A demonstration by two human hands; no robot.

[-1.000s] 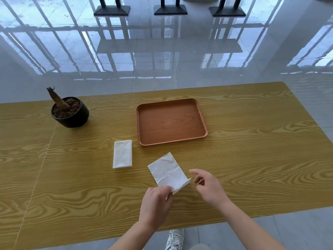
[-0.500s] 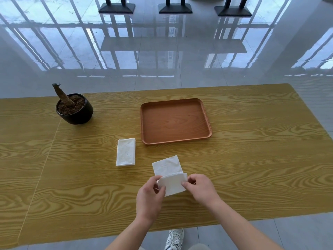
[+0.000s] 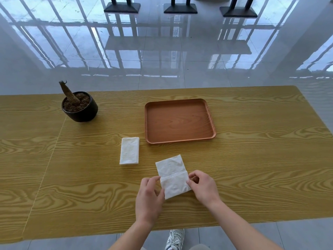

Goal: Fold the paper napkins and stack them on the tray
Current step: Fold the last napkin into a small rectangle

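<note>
No writing, label, brand mark or number can be read anywhere in this view: the white paper napkins (image 3: 129, 150), the brown wooden tray (image 3: 180, 140), the black round plant pot (image 3: 81, 112) and the yellow wood-grain bench (image 3: 252, 159) all show plain surfaces, and the embossing on the napkins is too faint to make out

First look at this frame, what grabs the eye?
Both hands, left hand and right hand, pinch a half-folded white napkin at the table's near edge. Beyond it sits an orange-brown tray with nothing on it, a folded napkin lying to its left.
</note>
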